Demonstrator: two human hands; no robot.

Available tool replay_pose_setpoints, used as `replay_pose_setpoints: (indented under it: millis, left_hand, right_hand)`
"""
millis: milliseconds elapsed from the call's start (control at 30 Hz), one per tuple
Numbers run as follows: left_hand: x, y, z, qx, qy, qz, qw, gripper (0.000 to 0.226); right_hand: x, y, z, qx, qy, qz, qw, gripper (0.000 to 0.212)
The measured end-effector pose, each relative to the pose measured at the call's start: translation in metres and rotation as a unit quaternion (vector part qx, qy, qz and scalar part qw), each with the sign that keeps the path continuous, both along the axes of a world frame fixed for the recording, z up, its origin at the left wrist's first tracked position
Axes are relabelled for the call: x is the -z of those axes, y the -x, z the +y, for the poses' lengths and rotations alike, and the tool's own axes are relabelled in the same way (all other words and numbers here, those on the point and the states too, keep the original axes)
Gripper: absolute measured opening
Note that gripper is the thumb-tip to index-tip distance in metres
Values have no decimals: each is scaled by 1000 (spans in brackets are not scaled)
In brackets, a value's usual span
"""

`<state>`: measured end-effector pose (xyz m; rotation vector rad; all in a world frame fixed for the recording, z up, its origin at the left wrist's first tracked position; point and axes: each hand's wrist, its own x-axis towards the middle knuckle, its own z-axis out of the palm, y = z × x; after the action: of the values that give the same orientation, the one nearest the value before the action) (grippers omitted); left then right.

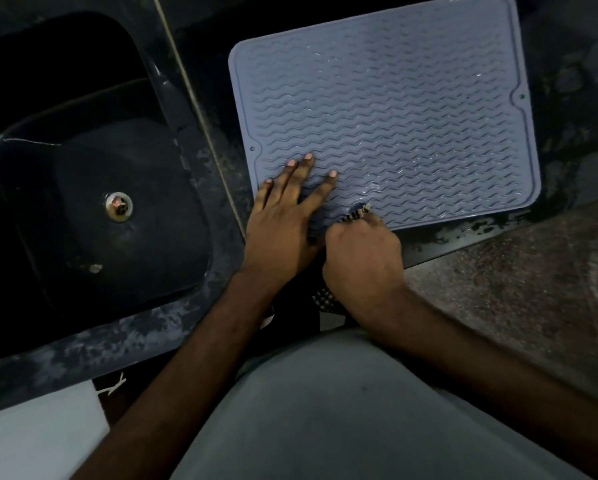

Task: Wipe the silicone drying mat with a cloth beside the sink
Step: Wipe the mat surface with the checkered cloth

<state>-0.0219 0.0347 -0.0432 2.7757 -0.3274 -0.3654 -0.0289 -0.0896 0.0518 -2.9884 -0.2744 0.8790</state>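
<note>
A grey-blue silicone drying mat (pixel 405 109) with wavy ridges lies flat on the dark counter, to the right of the sink. My left hand (pixel 283 216) rests flat on the mat's near left corner, fingers spread. My right hand (pixel 361 258) is closed around a checked cloth (pixel 356 213) at the mat's near edge. Most of the cloth is hidden by the fist; a bit sticks out onto the mat and another bit shows below the wrist. Wet streaks glint on the mat near the cloth.
A deep dark sink (pixel 93 188) with a metal drain (pixel 119 206) lies to the left. The counter (pixel 564 109) around the mat is wet. Its front edge runs close under my hands, with speckled floor (pixel 519 282) below on the right.
</note>
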Motion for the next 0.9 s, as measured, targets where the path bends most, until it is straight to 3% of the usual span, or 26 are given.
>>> replay_pose_setpoints:
  millis: [133, 367, 633, 800, 900]
  left_hand:
    - [-7, -2, 16, 36, 23, 12, 999, 86]
    - [-4, 20, 52, -5, 22, -12, 1000, 83]
    - [-12, 14, 53, -4, 48, 0, 999, 71]
    - [-9, 23, 83, -24, 113, 8, 993, 84]
    - [-7, 31, 96, -45, 74, -4, 996, 84]
  right_hand:
    - [-8, -3, -6, 30, 6, -1, 1000, 22]
    - [-7, 7, 7, 17, 22, -6, 1000, 19]
    - [3, 24, 55, -71, 4, -20, 997, 19]
    - [4, 27, 55, -86, 1, -35, 996, 22]
    - [5, 25, 62, -100, -17, -36, 994, 21]
